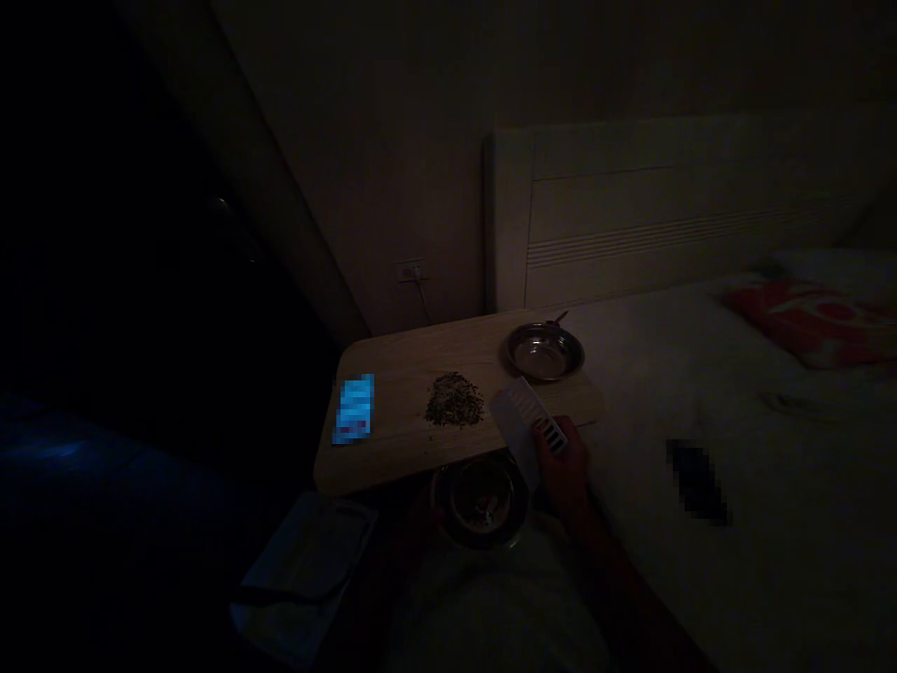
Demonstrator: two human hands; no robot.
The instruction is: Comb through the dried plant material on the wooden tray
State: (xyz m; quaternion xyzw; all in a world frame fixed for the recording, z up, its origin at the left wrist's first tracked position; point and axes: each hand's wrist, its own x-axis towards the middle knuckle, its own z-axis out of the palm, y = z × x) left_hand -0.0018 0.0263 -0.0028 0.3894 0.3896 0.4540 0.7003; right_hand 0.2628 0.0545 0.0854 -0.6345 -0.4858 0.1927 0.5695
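Observation:
In very dim light, my right hand point(564, 465) grips a flat white plastic piece with a row of slots point(519, 411), like a dough scraper or small scoop; its exact kind is unclear. The piece tilts over the table's near right corner. To its left, a loose heap of small dark and pale seeds or grains point(455, 400) lies on the wooden table point(392, 360). Just below the near table edge is a round metal bowl point(515, 533) with some pale bits inside. My left hand point(429, 520), mostly lost in shadow, is closed at the bowl's left rim.
A shiny metal basin point(545, 353) stands at the table's back right corner, and a lit phone point(354, 409) lies at the left. A bed point(631, 374) with a red cloth item point(805, 322) adjoins the right side. A plugged socket point(412, 271) is on the wall.

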